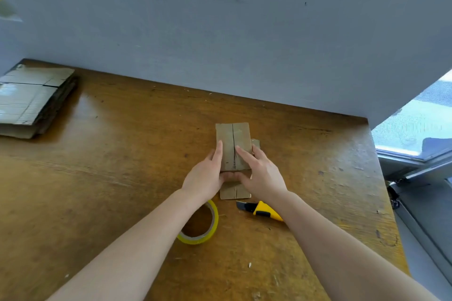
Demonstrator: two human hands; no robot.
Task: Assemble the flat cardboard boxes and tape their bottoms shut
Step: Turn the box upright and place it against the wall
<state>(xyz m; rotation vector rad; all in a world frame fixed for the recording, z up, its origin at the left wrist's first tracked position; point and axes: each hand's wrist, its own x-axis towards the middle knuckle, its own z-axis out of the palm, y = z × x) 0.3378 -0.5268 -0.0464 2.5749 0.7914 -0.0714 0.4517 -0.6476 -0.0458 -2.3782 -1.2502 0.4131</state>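
A small cardboard box (232,139) stands on the wooden table (122,166), its two folded flaps facing up with a seam down the middle. My left hand (208,176) grips its left side, fingers lying on the left flap. My right hand (259,171) holds the right side, index finger near the seam. Loose flaps (234,192) stick out below my hands. A roll of yellow tape (200,227) lies by my left wrist. A yellow utility knife (259,210) lies under my right forearm.
A stack of flat cardboard boxes (31,98) sits at the table's far left. A grey wall (220,32) rises behind the table. The table's right edge (384,190) drops off beside a window frame.
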